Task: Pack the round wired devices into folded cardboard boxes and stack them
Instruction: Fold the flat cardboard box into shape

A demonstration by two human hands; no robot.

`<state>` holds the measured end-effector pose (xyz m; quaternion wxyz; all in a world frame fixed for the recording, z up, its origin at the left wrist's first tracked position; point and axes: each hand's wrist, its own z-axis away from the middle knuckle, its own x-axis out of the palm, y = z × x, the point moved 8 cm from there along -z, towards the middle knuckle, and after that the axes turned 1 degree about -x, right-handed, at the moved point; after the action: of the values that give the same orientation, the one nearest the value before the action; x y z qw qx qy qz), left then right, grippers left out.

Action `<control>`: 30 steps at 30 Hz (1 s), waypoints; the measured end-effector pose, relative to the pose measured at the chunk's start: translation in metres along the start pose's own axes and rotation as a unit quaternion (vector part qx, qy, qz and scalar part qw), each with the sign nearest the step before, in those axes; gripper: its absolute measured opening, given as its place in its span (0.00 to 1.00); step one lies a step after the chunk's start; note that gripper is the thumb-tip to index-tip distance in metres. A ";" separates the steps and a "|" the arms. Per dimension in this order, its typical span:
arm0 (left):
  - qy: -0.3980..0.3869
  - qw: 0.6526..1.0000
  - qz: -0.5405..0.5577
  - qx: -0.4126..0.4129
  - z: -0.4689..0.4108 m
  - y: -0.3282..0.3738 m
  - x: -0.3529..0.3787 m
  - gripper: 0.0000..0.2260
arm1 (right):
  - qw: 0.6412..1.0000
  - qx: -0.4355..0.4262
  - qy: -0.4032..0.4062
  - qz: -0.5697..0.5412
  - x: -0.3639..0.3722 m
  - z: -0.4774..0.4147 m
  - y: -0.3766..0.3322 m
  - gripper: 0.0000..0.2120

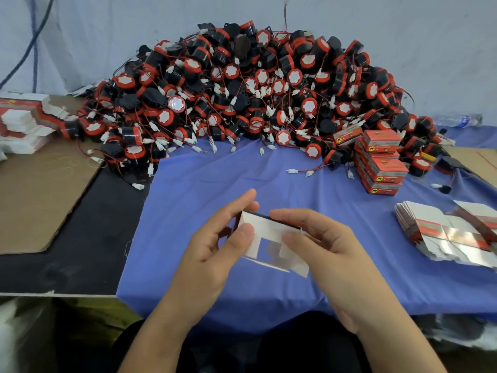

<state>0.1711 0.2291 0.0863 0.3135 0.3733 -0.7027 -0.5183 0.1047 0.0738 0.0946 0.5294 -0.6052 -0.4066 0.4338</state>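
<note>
red boxes: by the table's right edge; we see print on them, too small to read.
bottle: label blurred; we read nothing.

Across the upper middle I see black devices banded red, with white faces and white plugs. The cloth beneath is blue-violet. At right, boxes are red-orange with yellow marks. The carton at centre shows plain white, dark-edged. At left, cardboard is brown.
</note>
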 end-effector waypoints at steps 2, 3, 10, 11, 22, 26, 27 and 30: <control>0.024 0.999 0.029 -0.011 -0.002 -0.002 -0.007 0.17 | 0.998 0.008 -0.026 -0.049 0.004 0.002 -0.002 0.13; 0.035 0.998 0.039 -0.020 -0.002 -0.003 -0.010 0.16 | 0.996 0.012 -0.039 -0.073 0.005 0.003 -0.002 0.16; 0.031 0.998 0.025 -0.042 0.000 0.003 -0.015 0.10 | 0.990 0.002 -0.043 -0.135 0.003 0.006 0.009 0.21; 0.031 0.999 -0.006 -0.033 0.001 0.006 -0.014 0.07 | 0.991 -0.003 -0.018 -0.130 0.002 0.005 0.010 0.19; 0.054 0.991 -0.125 -0.004 0.008 0.015 -0.006 0.12 | 0.987 -0.141 0.067 -0.023 0.002 0.013 -0.007 0.09; 0.053 0.996 -0.074 -0.024 0.009 0.013 -0.009 0.10 | 0.983 -0.179 0.032 -0.029 -0.003 0.020 -0.007 0.05; 0.052 0.996 -0.065 -0.021 0.009 0.013 -0.008 0.09 | 0.981 -0.182 0.048 -0.047 -0.006 0.021 -0.007 0.05; 0.059 0.997 -0.054 -0.005 0.010 0.017 -0.005 0.08 | 0.971 -0.183 0.111 -0.109 -0.013 0.023 -0.006 0.06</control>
<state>0.1618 0.2414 0.0997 0.3275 0.4393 -0.6593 -0.5148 0.0788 0.0686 0.1002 0.4955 -0.6883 -0.4814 0.2212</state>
